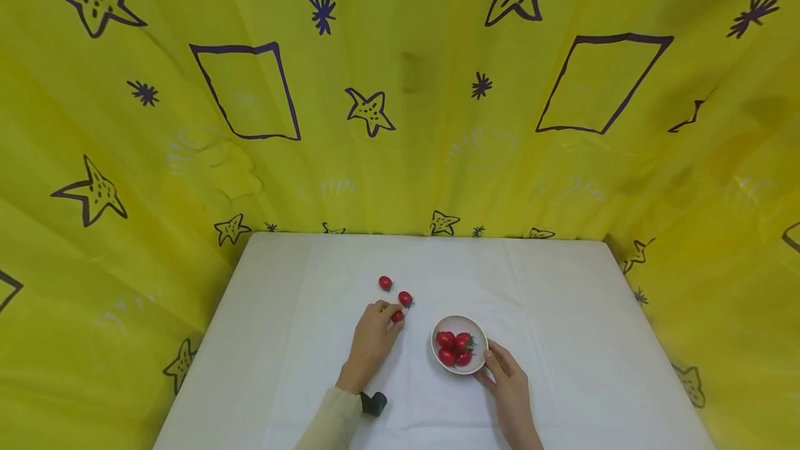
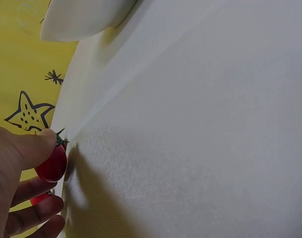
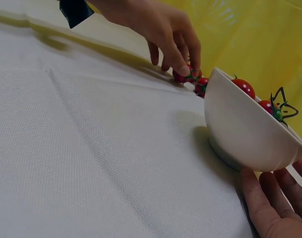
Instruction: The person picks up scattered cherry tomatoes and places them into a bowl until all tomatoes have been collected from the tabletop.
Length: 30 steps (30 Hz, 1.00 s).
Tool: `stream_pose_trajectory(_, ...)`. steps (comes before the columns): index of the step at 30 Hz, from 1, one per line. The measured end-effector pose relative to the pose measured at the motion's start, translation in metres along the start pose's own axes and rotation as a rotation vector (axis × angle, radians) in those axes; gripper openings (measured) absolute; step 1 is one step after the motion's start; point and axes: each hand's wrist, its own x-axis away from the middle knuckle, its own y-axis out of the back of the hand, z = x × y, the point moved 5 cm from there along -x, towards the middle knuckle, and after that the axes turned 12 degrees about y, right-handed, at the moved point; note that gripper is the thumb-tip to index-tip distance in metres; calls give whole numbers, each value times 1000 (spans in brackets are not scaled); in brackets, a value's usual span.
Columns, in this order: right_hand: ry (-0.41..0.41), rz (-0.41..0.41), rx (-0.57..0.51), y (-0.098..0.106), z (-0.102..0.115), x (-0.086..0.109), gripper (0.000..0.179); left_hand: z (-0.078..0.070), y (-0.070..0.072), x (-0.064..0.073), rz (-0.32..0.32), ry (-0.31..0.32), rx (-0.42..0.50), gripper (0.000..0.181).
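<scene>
My left hand (image 1: 373, 332) pinches a red cherry tomato (image 2: 53, 164) with a green stem between thumb and fingers, low over the table. Two more cherry tomatoes, one close by (image 1: 405, 298) and one farther back (image 1: 385, 283), lie just beyond that hand. A small white bowl (image 3: 245, 129) stands to the right, with several cherry tomatoes (image 1: 463, 342) inside it. On the bowl's right side, my right hand (image 1: 511, 384) grips it, thumb at the rim and fingers low against its underside. Whether the bowl's base touches the table cannot be made out.
White cloth covers the table (image 1: 575, 311). Yellow curtains (image 1: 406, 172) with drawn stars and frames hang behind it and at both sides. A black strap-like piece (image 1: 374, 404) shows at the left wrist.
</scene>
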Motion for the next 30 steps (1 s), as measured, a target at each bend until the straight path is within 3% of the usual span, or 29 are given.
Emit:
stream_pose_trajectory(4, -11, 0, -4, 1, -1, 1, 57, -1, 0, 5, -13, 3, 14, 25)
stream_pose_trajectory(11, -10, 3, -12, 0, -1, 0, 57, -11, 2, 9, 20, -5, 162, 25)
stream_pose_trajectory(19, -9, -1, -20, 0, -2, 0, 57, -30, 3, 16, -18, -100, 167, 26)
stream_pose_trajectory(30, 22, -7, -24, 0, 1, 2, 58, -60, 7, 19, 3, -155, 238, 33)
